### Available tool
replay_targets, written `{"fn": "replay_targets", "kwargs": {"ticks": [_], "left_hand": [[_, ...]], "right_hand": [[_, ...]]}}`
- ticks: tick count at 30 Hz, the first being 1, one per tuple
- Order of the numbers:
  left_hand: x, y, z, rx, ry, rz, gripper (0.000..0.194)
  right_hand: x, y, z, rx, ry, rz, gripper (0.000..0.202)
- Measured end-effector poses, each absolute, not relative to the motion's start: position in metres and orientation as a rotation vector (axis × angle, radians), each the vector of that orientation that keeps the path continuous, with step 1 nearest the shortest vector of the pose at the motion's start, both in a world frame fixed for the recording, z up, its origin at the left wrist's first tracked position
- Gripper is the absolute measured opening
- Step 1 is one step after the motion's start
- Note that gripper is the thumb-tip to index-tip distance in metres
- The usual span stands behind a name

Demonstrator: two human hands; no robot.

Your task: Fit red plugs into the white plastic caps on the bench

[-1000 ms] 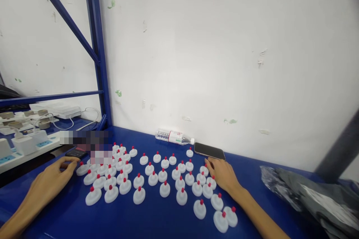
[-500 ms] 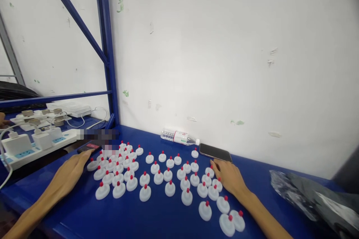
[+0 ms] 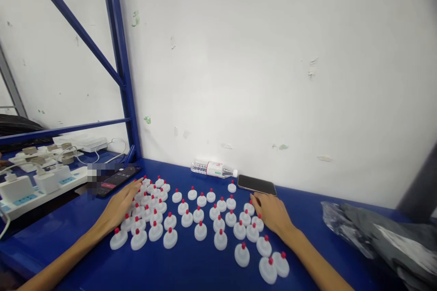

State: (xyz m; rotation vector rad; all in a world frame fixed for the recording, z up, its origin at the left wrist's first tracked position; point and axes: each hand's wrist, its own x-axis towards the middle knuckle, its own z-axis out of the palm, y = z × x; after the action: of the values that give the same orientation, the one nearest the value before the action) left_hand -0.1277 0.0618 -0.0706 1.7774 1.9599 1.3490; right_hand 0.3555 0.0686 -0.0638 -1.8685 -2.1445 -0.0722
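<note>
Several white round caps with red tips [image 3: 200, 230] stand spread over the blue table [image 3: 191, 268]. My left hand [image 3: 119, 207] lies flat and open across the left cluster of caps, fingertips pointing toward a dark phone with a lit screen [image 3: 116, 180]. My right hand [image 3: 271, 213] rests open on the table at the right edge of the caps, its fingers touching the nearest ones, just in front of a black phone [image 3: 256, 184] lying face down.
A clear water bottle [image 3: 213, 168] lies along the white wall. A crumpled grey plastic bag [image 3: 382, 236] sits at the right. Blue rack posts [image 3: 119, 63] rise at the left, with white power strips and chargers [image 3: 30, 182] beyond.
My left hand slid rightward from the dark phone's side onto the left cluster of caps. My right hand stayed in place. The view shifted slightly.
</note>
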Motion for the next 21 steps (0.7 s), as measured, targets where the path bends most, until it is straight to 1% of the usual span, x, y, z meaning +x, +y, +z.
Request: {"fn": "replay_targets", "kwargs": {"ticks": [3, 5, 11, 14, 18, 21], "left_hand": [[-0.115, 0.069, -0.073, 1.776, 1.848, 1.315, 0.056], [-0.107, 0.074, -0.074, 1.749, 1.809, 1.312, 0.064], [-0.096, 0.084, -0.075, 1.639, 1.675, 1.379, 0.069], [-0.106, 0.094, -0.070, 1.542, 1.608, 1.495, 0.066], [-0.118, 0.120, -0.060, 1.342, 1.585, 1.624, 0.053], [-0.114, 0.135, -0.057, 1.242, 1.583, 1.634, 0.044]], "right_hand": [[0.355, 0.069, -0.064, -1.864, -2.142, -0.076, 0.035], [0.355, 0.069, -0.064, -1.864, -2.139, -0.082, 0.036], [0.356, 0.069, -0.063, -1.863, -2.139, -0.103, 0.035], [0.356, 0.070, -0.063, -1.866, -2.135, -0.109, 0.036], [0.356, 0.070, -0.064, -1.864, -2.136, -0.110, 0.036], [0.357, 0.070, -0.065, -1.864, -2.136, -0.117, 0.037]]}}
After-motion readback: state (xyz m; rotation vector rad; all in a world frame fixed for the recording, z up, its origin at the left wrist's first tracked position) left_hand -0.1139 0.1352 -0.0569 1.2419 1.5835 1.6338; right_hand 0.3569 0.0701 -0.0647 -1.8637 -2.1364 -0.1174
